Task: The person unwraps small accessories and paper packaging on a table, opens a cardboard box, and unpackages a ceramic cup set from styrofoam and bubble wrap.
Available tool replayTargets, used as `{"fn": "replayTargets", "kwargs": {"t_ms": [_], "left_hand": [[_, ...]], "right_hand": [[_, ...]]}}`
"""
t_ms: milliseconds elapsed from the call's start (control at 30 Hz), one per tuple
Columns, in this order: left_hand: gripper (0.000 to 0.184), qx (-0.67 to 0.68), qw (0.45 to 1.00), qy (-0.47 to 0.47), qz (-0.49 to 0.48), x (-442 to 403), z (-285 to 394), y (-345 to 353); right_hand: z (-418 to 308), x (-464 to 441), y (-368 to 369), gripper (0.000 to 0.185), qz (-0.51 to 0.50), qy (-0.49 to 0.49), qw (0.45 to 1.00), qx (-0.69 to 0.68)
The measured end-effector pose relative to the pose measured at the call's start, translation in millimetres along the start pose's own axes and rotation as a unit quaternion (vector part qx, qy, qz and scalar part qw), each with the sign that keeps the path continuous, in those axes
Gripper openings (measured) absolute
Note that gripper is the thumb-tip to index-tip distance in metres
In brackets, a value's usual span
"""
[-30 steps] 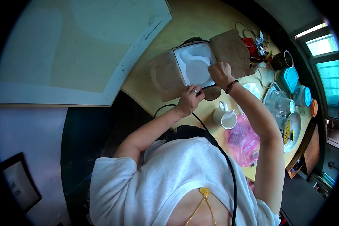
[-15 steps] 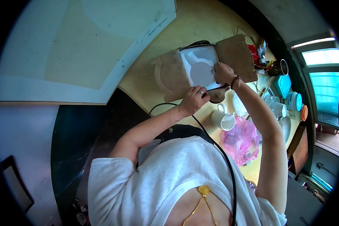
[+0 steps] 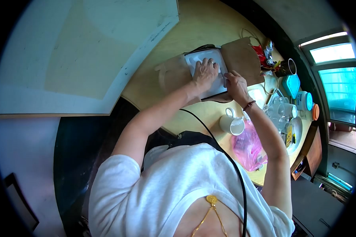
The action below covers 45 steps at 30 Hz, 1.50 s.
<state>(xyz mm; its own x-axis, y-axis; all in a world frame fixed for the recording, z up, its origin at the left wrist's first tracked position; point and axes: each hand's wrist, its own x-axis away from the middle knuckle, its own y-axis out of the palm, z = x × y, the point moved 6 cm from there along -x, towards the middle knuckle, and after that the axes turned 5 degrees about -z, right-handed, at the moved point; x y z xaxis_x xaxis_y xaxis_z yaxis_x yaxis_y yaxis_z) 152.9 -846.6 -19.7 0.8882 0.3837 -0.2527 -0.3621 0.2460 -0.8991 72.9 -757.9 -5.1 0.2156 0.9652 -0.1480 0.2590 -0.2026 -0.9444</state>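
Observation:
On the table lies an opened brown cardboard box [image 3: 241,59] with its flaps folded out to both sides. A white molded tray [image 3: 192,59] with shaped hollows sits inside it. My left hand [image 3: 205,74] rests over the middle of the tray, palm down and fingers spread, hiding part of the hollows. At the tray's right edge, beside the right flap, is my right hand [image 3: 236,87] with curled fingers. What those fingers pinch there is hidden. A beaded bracelet circles my right wrist.
Right of the box stand a white mug [image 3: 231,124], a pink plastic bag [image 3: 247,147], several clear glasses [image 3: 279,110], a lidded jar [image 3: 303,101] and a dark cup [image 3: 286,68]. A black cable [image 3: 209,134] runs past my front. A large white board [image 3: 87,51] fills the left.
My left hand has moved from the box's near edge up onto the white tray, fingers now spread. The right hand has shifted slightly toward me along the tray's right edge.

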Motion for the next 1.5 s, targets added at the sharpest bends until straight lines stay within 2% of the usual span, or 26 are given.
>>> {"fn": "replayTargets", "kwargs": {"t_ms": [33,67,133,167,233,300,333,367,400,433,500,567,633,700,767,833,900,967,1000,1133,1233,1300,1367,1400,1467,1500], "left_hand": [[0.022,-0.092,0.995,0.017,-0.047,-7,0,8],[0.023,-0.13,0.99,0.039,-0.035,-11,-1,13],[0.024,-0.157,0.985,0.044,-0.061,-23,-2,21],[0.025,-0.182,0.979,0.044,-0.085,-28,-3,26],[0.022,-0.166,0.981,0.035,-0.095,-31,-7,34],[0.025,-0.075,0.995,0.032,-0.064,-29,-12,28],[0.025,-0.079,0.994,0.04,-0.065,-30,-10,27],[0.024,-0.023,0.995,0.023,-0.094,-30,-12,29],[0.023,0.033,0.992,0.004,-0.123,-30,-11,25],[0.023,0.028,0.992,0.009,-0.123,-29,-7,19],[0.017,0.046,0.998,0.037,-0.035,-26,5,-9],[0.017,0.042,0.997,0.064,-0.007,-25,11,-31],[0.016,0.039,0.995,0.087,0.023,-23,8,-44],[0.017,0.105,0.989,0.096,0.039,-25,0,-53],[0.017,0.105,0.988,0.107,0.046,-23,-3,-59],[0.017,0.105,0.986,0.121,0.051,-20,-5,-63],[0.015,0.124,0.982,0.126,0.061,-18,-9,-65],[0.014,0.126,0.983,0.126,0.052,-15,-13,-64],[0.014,0.128,0.983,0.126,0.045,-14,-15,-62],[0.014,0.121,0.984,0.126,0.045,-10,-19,-63],[0.013,0.138,0.98,0.129,0.063,-7,-20,-64],[0.014,0.153,0.982,0.11,0.025,-8,-26,-58],[0.015,0.148,0.985,0.089,0.012,-8,-25,-53],[0.016,0.143,0.987,0.069,-0.001,-6,-27,-48],[0.017,0.125,0.991,0.053,-0.01,-2,-27,-38],[0.018,0.107,0.993,0.041,-0.017,-3,-29,-35]], "right_hand": [[1,5,-7,0.03,0.037,0.01,0.999,-0.005],[0,9,-8,0.03,0.039,0.014,0.999,-0.006],[-9,14,-26,0.036,0.148,0.031,0.988,0.022],[-5,16,-25,0.036,0.153,0.034,0.987,0.021],[10,20,-27,0.041,0.23,0.103,0.966,0.054],[23,23,-26,0.037,0.242,0.124,0.961,0.052],[32,23,-20,0.033,0.209,0.135,0.968,0.015],[40,22,-14,0.029,0.174,0.146,0.974,-0.024],[40,20,-17,0.023,0.183,0.129,0.974,-0.041],[41,21,-21,0.023,0.19,0.131,0.972,-0.043],[45,19,-21,0.024,0.143,0.145,0.972,-0.119],[45,19,-27,0.027,0.159,0.13,0.97,-0.126],[41,17,-34,0.031,0.131,0.153,0.969,-0.145],[34,17,-42,0.035,0.117,0.167,0.966,-0.157],[32,16,-42,0.04,0.1,0.183,0.963,-0.171],[38,19,-30,0.047,0.031,0.252,0.944,-0.21],[45,16,-24,0.05,0.056,0.24,0.94,-0.238],[51,10,-8,0.049,0.008,0.244,0.927,-0.285],[47,11,-6,0.049,0.031,0.247,0.916,-0.315],[36,13,-16,0.053,0.092,0.243,0.944,-0.203],[43,11,-10,0.054,0.077,0.246,0.941,-0.218],[46,10,-7,0.057,0.076,0.251,0.942,-0.208],[50,10,6,0.047,-0.015,0.282,0.941,-0.187],[47,9,9,0.047,-0.016,0.279,0.942,-0.187],[28,12,-11,0.032,0.185,0.175,0.963,-0.085],[21,11,-16,0.032,0.183,0.171,0.964,-0.085]]}}
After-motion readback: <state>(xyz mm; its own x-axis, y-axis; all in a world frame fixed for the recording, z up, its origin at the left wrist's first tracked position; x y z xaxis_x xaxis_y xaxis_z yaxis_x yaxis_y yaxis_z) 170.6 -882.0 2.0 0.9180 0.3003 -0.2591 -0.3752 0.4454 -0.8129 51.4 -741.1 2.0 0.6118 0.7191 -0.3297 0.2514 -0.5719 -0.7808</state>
